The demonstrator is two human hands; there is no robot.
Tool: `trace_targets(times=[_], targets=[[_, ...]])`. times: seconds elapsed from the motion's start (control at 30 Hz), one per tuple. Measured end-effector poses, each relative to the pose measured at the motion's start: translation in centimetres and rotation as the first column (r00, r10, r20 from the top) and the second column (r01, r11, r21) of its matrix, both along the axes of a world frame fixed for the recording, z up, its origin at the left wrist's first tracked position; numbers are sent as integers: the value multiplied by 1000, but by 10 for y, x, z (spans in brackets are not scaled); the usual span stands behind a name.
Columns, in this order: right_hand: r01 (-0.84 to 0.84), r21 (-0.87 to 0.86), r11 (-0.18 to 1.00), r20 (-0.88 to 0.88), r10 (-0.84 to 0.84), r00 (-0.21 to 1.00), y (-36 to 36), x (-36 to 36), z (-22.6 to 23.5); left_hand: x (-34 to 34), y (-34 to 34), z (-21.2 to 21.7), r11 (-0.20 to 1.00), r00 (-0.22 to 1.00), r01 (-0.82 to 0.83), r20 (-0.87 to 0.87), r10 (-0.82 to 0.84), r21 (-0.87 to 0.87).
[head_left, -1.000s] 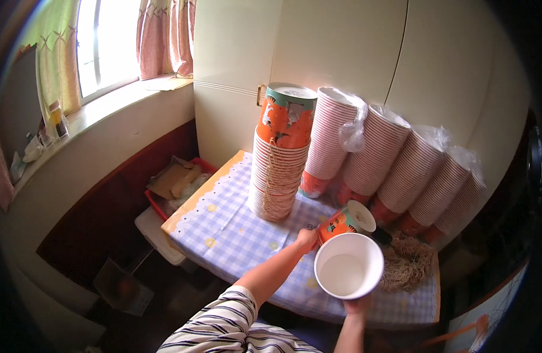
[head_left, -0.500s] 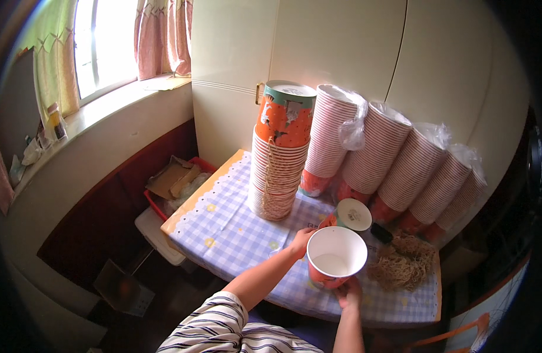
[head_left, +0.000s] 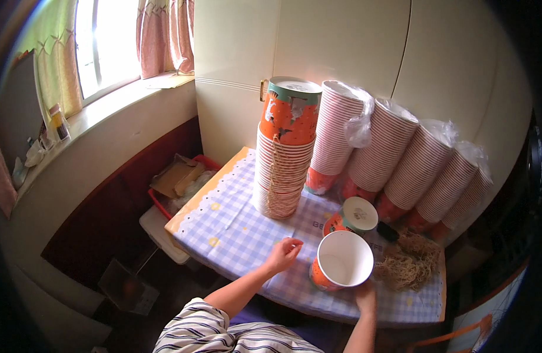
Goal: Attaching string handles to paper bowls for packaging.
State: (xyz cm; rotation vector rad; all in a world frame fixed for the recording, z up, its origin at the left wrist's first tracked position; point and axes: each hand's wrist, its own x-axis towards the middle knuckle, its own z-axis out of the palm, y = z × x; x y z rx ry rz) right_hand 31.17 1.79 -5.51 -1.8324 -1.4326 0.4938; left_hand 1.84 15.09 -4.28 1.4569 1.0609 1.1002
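Observation:
An orange paper bucket [head_left: 345, 259] with a white inside stands tilted near the front of the table, its mouth toward me. My right hand [head_left: 366, 296] grips its lower right side; the fingers are partly hidden behind it. To the bucket's left, apart from it, my left hand [head_left: 284, 255] hovers over the cloth with curled fingers pinched together. Whatever may be between them is too small to make out. Just behind the held bucket, another orange and green paper bucket [head_left: 359, 214] sits upside down. A tangle of tan twine [head_left: 409, 263] lies to the right.
A tall upside-down bucket stack [head_left: 285, 170] with twine hanging down it rises at the back left. Several plastic-wrapped bucket stacks [head_left: 384, 144] lean along the cabinet [head_left: 335, 38]. A checked cloth [head_left: 235, 235] covers the table. A red crate [head_left: 159, 202] is beyond its left edge.
My left hand has let go of the bucket's left side and drawn back to the left, fingers curling. The bucket, in my right hand, has shifted slightly right. The view has moved a little.

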Motion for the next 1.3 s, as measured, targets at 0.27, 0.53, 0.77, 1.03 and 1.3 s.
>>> trace_targets(times=[0.27,0.53,0.77,1.03,1.3], targets=[[-70,331,941,-24,83,996,25,-33,159,-70,19,-9,896,923,-379,20,385,232],[-488,379,786,359,361,861,126,-121,218,-96,57,0,817,855,-494,-6,519,296],[-552,585,594,553,205,807,205,-175,294,-120,111,50,830,879,-391,-108,465,397],[-532,578,619,617,95,781,243,-220,353,-110,132,96,792,892,-248,-187,411,557],[-598,525,605,591,246,768,258,-221,357,-104,130,92,781,912,-229,-151,381,581]])
